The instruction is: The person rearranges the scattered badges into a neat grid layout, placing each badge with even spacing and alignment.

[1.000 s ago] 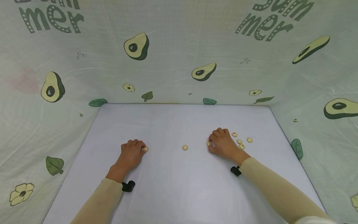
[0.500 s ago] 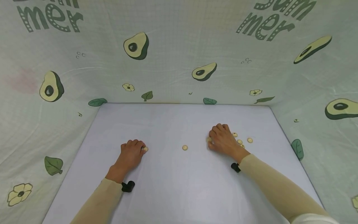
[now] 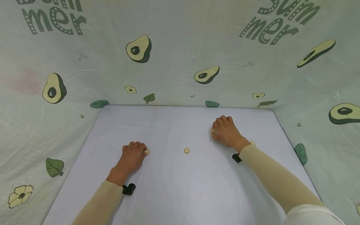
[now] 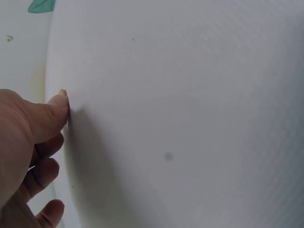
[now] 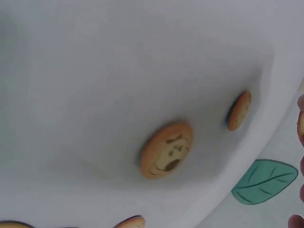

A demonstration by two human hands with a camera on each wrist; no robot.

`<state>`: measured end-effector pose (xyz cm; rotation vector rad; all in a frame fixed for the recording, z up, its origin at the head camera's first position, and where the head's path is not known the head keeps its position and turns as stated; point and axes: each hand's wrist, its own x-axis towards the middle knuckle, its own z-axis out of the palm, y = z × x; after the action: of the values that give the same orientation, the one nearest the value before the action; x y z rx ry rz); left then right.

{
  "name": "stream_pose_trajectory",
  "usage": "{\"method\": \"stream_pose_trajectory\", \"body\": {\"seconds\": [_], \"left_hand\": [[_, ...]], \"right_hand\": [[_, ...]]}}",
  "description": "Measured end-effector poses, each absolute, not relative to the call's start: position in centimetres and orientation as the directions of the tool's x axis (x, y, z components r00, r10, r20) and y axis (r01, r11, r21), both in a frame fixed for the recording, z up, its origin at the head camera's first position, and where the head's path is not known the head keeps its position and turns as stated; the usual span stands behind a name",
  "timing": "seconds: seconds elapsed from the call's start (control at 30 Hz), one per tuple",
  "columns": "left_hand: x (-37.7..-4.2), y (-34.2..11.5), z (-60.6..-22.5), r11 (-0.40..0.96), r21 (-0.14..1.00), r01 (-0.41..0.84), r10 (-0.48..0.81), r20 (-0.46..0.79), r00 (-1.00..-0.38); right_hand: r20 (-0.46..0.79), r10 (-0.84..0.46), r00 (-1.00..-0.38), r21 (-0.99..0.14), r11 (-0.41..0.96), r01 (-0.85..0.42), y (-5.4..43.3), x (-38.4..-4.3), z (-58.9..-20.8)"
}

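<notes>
My left hand (image 3: 132, 157) rests low over the white table at left and pinches a small round cookie (image 3: 147, 151) between thumb and fingers. Only a sliver of that cookie shows past the thumb in the left wrist view. Farther back on the right, my right hand (image 3: 227, 132) holds another cookie (image 3: 213, 130) by its edge. Between the hands lies a single cookie (image 3: 187, 150). One more cookie (image 3: 252, 143) peeks out behind the right sleeve. In the right wrist view, a cookie (image 5: 167, 151) with a printed smiling face lies flat, with a second cookie (image 5: 240, 111) beyond it.
The white tabletop (image 3: 168, 187) ends at a wall cloth (image 3: 174, 47) printed with avocados, leaves and lettering. Black wrist cameras sit under both forearms. At the bottom of the right wrist view, more cookies are cut off by the frame.
My right hand has moved away toward the back of the table with its cookie, and its forearm now covers most of the loose cookies. The left hand keeps its place.
</notes>
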<state>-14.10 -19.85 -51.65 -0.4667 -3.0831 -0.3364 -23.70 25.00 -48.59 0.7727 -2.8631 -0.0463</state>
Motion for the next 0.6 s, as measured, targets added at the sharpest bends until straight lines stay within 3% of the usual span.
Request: {"method": "stream_pose_trajectory", "body": {"seconds": [0.27, 0.6], "left_hand": [[-14.0, -19.8, -51.6, 0.937, 0.193, 0.291, 0.289, 0.037, -0.956], [-14.0, -19.9, -51.4, 0.934, 0.205, 0.291, 0.288, 0.045, -0.957]], "right_hand": [[0.197, -0.531, -0.824, 0.065, 0.846, -0.529, 24.0, -27.1, -48.7], [0.075, -0.5, -0.863, 0.052, 0.866, -0.497, 22.8, -29.0, -49.9]]}}
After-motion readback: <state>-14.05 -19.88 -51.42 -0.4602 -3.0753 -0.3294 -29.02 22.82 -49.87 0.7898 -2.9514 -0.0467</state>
